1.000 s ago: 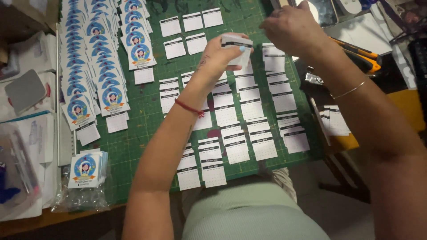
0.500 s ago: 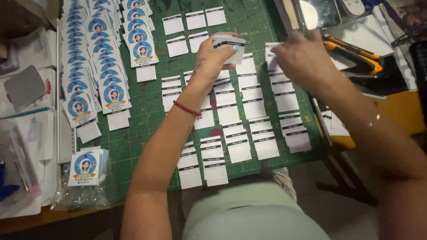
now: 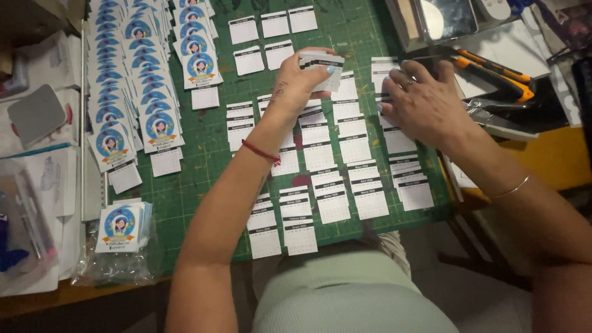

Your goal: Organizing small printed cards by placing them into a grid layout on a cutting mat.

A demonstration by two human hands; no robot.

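slips on mat, cards left

Small white slips with black top bands are lying in overlapping columns across the green mat. Round-picture cards in blue, white and orange are running in rows at the upper left. A stack of the same cards is sitting in a clear plastic bag at the lower left edge.
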